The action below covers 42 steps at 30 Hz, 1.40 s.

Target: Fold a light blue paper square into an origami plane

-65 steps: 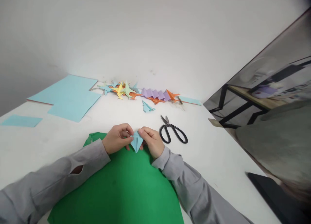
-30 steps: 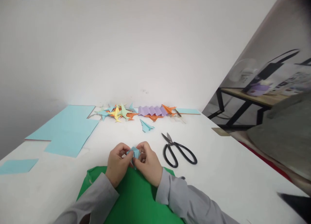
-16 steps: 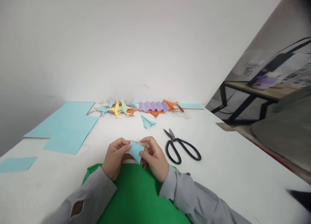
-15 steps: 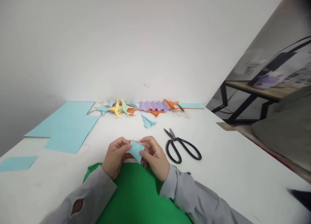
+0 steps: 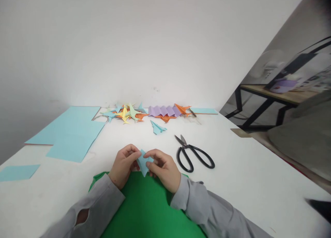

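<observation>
A small folded piece of light blue paper [image 5: 143,166] is held up between both hands, above the near edge of the white table. My left hand [image 5: 125,165] pinches its upper left edge between thumb and fingers. On the other side, my right hand [image 5: 163,167] grips the paper's right part, with the index finger bent over its top and the thumb on its face. Beyond the hands lies a folded blue paper plane [image 5: 157,127]. Black-handled scissors [image 5: 194,154] rest to the right of my right hand, their blades slightly apart.
Blue paper sheets [image 5: 74,133] and a smaller blue piece [image 5: 19,172] lie on the left of the table. Folded paper figures [image 5: 129,114] and a pleated purple paper [image 5: 163,111] line the wall. Green cloth [image 5: 147,207] is below my hands.
My right index finger has moved left and down over the paper's top. The paper has turned slightly, its lower point now further left. My left hand stays nearly in place.
</observation>
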Available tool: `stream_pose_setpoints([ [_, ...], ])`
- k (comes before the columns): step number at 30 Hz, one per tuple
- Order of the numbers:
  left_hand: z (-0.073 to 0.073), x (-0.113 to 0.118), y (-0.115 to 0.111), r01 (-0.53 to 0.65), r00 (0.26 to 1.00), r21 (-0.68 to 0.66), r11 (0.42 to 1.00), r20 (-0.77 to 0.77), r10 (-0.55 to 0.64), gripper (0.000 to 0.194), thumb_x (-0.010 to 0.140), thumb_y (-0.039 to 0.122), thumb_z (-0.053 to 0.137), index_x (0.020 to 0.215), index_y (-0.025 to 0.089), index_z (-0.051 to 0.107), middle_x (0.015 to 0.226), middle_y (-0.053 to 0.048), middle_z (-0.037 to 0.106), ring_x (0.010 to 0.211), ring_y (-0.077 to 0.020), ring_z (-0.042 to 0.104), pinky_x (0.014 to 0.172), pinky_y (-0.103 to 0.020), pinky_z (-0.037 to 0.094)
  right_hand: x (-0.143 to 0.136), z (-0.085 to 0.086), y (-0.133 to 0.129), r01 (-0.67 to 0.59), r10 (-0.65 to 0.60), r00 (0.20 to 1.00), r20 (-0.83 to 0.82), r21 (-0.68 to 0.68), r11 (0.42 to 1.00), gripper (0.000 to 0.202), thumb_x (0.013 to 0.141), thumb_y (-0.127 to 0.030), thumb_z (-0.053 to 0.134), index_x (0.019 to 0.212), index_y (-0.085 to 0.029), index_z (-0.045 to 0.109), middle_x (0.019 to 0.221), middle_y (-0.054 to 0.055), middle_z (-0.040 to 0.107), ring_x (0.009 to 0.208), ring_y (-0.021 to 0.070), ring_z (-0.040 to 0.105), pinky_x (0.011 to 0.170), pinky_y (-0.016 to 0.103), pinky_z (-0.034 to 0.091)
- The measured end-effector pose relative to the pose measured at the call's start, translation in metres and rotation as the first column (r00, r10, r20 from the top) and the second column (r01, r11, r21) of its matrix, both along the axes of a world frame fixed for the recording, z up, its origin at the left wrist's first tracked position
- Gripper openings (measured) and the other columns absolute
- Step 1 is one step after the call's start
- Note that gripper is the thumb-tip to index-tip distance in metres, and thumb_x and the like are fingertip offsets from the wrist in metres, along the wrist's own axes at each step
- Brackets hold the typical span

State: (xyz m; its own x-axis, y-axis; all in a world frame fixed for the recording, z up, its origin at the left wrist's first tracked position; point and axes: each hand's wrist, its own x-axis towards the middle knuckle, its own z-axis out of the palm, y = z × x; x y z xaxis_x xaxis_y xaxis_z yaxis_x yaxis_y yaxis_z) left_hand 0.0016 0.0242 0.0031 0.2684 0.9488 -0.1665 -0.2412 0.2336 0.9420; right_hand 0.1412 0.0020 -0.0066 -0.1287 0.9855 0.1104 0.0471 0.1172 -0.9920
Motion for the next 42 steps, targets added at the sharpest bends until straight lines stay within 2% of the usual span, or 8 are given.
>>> stream_pose_setpoints([
  [6, -0.0002, 0.0001, -0.0009, -0.003, 0.998, 0.085, 0.996, 0.057, -0.002, 0.03, 0.068, 0.024, 0.06, 0.091, 0.024, 0.041, 0.064, 0.008, 0.051, 0.041, -0.0055, 0.046, 0.038, -0.017, 0.035, 0.0019, -0.0005, 0.0014, 0.063, -0.063, 0.998, -0.022, 0.0, 0.998, 0.016, 0.065, -0.018, 0.055, 0.079, -0.016, 0.063, 0.038, -0.007, 0.047, 0.035, 0.0089, 0.045, 0.039, 0.021, 0.034],
  [9, -0.0012, -0.0018, -0.0011, 0.006, 1.0, 0.13, 0.992, 0.009, -0.007, 0.032, 0.069, 0.026, 0.059, 0.096, 0.025, 0.041, 0.069, 0.007, 0.052, 0.04, -0.0047, 0.046, 0.036, -0.016, 0.034, 0.0028, -0.001, 0.0018, 0.088, -0.088, 0.995, -0.039, -0.004, 0.996, 0.017, 0.064, -0.018, 0.055, 0.078, -0.016, 0.065, 0.036, -0.007, 0.047, 0.035, 0.0093, 0.045, 0.039, 0.021, 0.035],
  [12, -0.0028, -0.0041, -0.0008, 0.025, 0.999, 0.159, 0.987, -0.036, -0.02, 0.027, 0.07, 0.027, 0.057, 0.093, 0.025, 0.044, 0.064, 0.007, 0.05, 0.037, -0.0049, 0.043, 0.03, -0.015, 0.029, 0.0033, -0.002, 0.0024, 0.131, -0.131, 0.991, -0.042, -0.007, 0.991, 0.018, 0.063, -0.016, 0.054, 0.076, -0.016, 0.066, 0.036, -0.006, 0.048, 0.034, 0.0092, 0.045, 0.039, 0.021, 0.035],
  [16, -0.0047, -0.0054, 0.0008, 0.113, 0.978, 0.17, 0.979, -0.194, -0.079, 0.007, 0.07, 0.024, 0.054, 0.072, 0.017, 0.054, 0.049, 0.005, 0.047, 0.036, -0.0065, 0.044, 0.032, -0.016, 0.031, 0.0047, -0.0033, 0.0047, 0.228, -0.229, 0.973, -0.039, -0.03, 0.973, 0.019, 0.061, -0.015, 0.053, 0.074, -0.016, 0.067, 0.035, -0.007, 0.045, 0.033, 0.0092, 0.043, 0.038, 0.022, 0.035],
  [20, -0.0034, -0.0048, 0.0009, 0.131, 0.973, 0.113, 0.985, -0.203, -0.106, 0.015, 0.07, 0.026, 0.055, 0.073, 0.013, 0.062, 0.051, 0.0, 0.053, 0.047, -0.0108, 0.052, 0.04, -0.02, 0.04, 0.006, -0.0032, 0.0065, 0.284, -0.287, 0.957, -0.045, -0.064, 0.957, 0.019, 0.061, -0.017, 0.053, 0.073, -0.015, 0.067, 0.034, -0.007, 0.044, 0.032, 0.0089, 0.042, 0.037, 0.022, 0.035],
  [28, -0.0008, -0.0004, -0.0021, 0.168, 0.961, 0.192, 0.967, -0.25, -0.117, 0.022, 0.057, 0.028, 0.071, 0.058, 0.014, 0.054, 0.053, 0.003, 0.053, 0.047, -0.0086, 0.05, 0.046, -0.022, 0.045, 0.0043, -0.0029, 0.0066, 0.202, -0.207, 0.977, -0.058, -0.077, 0.976, 0.017, 0.062, -0.018, 0.056, 0.074, -0.015, 0.067, 0.036, -0.007, 0.046, 0.035, 0.0089, 0.044, 0.039, 0.022, 0.036],
  [34, -0.0002, -0.0053, 0.0027, 0.142, 0.983, 0.118, 0.983, -0.137, -0.126, 0.026, 0.053, 0.023, 0.074, 0.075, 0.013, 0.064, 0.053, 0.004, 0.053, 0.046, -0.008, 0.051, 0.046, -0.021, 0.044, 0.0073, -0.005, 0.0084, 0.149, -0.159, 0.982, -0.098, -0.101, 0.984, 0.017, 0.066, -0.021, 0.054, 0.076, -0.015, 0.067, 0.039, -0.004, 0.049, 0.036, 0.0083, 0.044, 0.038, 0.02, 0.033],
  [42, -0.0007, -0.0073, 0.0016, 0.132, 0.983, 0.107, 0.985, -0.141, -0.117, 0.034, 0.049, 0.021, 0.077, 0.079, 0.012, 0.063, 0.063, 0.001, 0.063, 0.049, -0.0087, 0.053, 0.05, -0.023, 0.045, 0.0089, 0.0002, 0.0055, 0.012, -0.025, 0.993, -0.115, -0.112, 0.994, 0.023, 0.068, -0.027, 0.057, 0.086, -0.016, 0.066, 0.044, -0.003, 0.053, 0.043, 0.0094, 0.049, 0.044, 0.02, 0.037],
])
